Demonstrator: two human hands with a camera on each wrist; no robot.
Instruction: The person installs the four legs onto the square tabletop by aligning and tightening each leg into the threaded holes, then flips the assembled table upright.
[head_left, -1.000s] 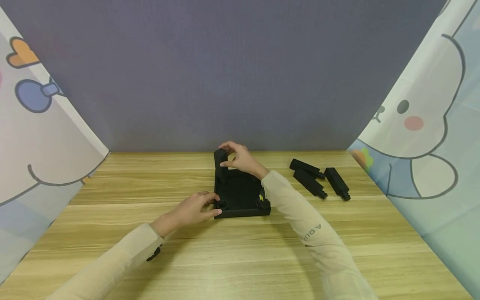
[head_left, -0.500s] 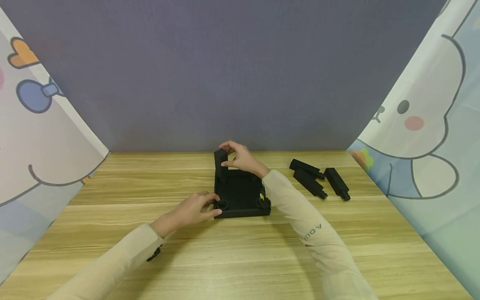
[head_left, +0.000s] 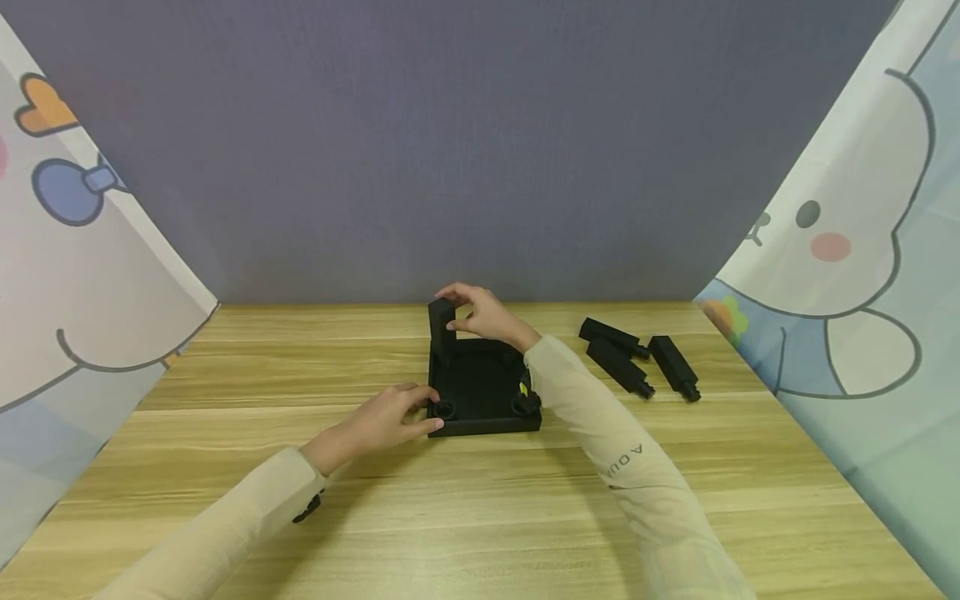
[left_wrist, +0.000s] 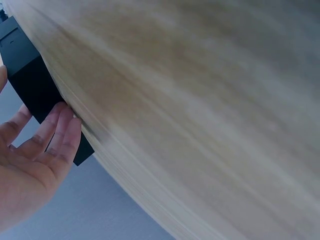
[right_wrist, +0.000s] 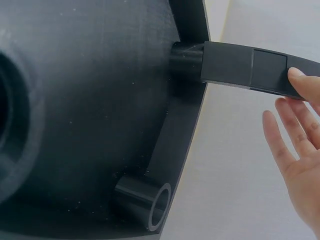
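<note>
A black square base with raised edges and round sockets in its corners lies on the wooden table. On its far left corner a black square leg stands upright, its round end in the socket in the right wrist view. My right hand holds the leg near its top, thumb on one face and fingertips on others. At the near left corner, my left hand grips the base between thumb and fingers, beside a hollow socket. The left wrist view shows fingers against the side wall.
Three more black legs lie on the table to the right: a far leg, a middle leg and a right leg, each with a narrower round end. Behind the table stands a grey panel, with printed cloths on both sides.
My right thumb has shifted slightly to the right on the leg, and the right forearm has moved a little. The left hand, the base and the loose legs have stayed put.
</note>
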